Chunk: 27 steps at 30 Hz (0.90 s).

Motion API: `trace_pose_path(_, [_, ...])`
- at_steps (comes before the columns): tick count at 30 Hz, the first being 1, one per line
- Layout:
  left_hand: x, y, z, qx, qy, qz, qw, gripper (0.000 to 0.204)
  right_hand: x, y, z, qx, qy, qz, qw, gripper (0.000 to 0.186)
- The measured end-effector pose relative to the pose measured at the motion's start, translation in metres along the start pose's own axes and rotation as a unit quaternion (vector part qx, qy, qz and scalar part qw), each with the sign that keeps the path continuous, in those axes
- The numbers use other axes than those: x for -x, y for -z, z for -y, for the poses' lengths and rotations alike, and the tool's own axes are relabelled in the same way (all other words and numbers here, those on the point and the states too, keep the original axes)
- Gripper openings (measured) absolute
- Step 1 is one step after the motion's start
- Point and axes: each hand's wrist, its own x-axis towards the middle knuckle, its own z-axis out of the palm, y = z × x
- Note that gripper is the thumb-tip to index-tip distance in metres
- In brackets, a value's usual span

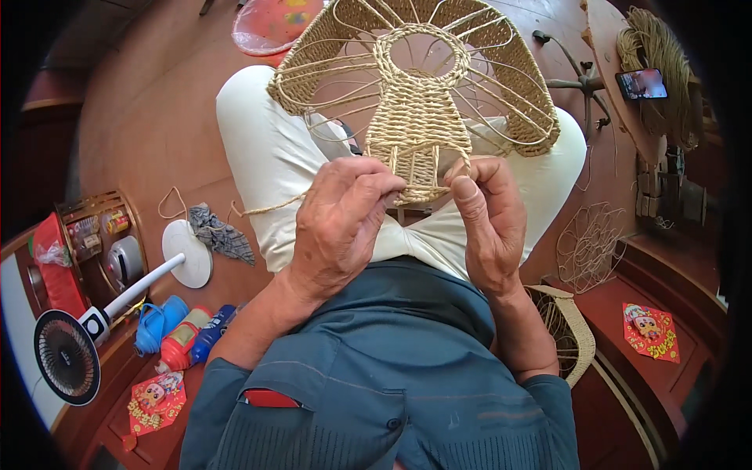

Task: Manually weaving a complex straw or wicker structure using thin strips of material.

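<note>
A half-woven straw wicker piece [415,116] rests across my lap, with a round ring at its middle, a tightly woven panel and bare wire ribs fanning to a curved rim. My left hand [335,215] is closed, thumb and fingers pinching at the panel's lower left end. From behind it a straw cord [270,207] trails off to the left. Across the panel's open slots the strand arcs to my right hand [493,223], closed on it beside the lower right corner. My left fingertips' exact hold is partly hidden.
At left stand a white fan [66,356] and several bottles [186,337]. Near them lies a grey cloth [221,233]. A phone [642,84] and coiled straw cord [658,59] are at upper right. Tangled cord [589,247] and another woven piece [576,333] lie at right.
</note>
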Motion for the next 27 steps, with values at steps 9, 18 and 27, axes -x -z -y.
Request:
trace_pose_path(9, [-0.004,0.004,0.002,-0.049,-0.049,0.036,0.997,0.029,0.002,0.005,-0.009,0.034,-0.002,-0.079,0.996,0.018])
trace_pose_path(18, [0.003,-0.006,0.002,-0.053,-0.073,0.054,0.994,0.039,-0.035,0.020,0.008,0.265,0.125,-0.040,0.955,0.012])
trace_pose_path(27, [-0.001,-0.014,-0.005,-0.053,-0.047,0.074,0.995,0.036,-0.039,0.007,0.000,0.350,0.188,-0.039,0.917,0.015])
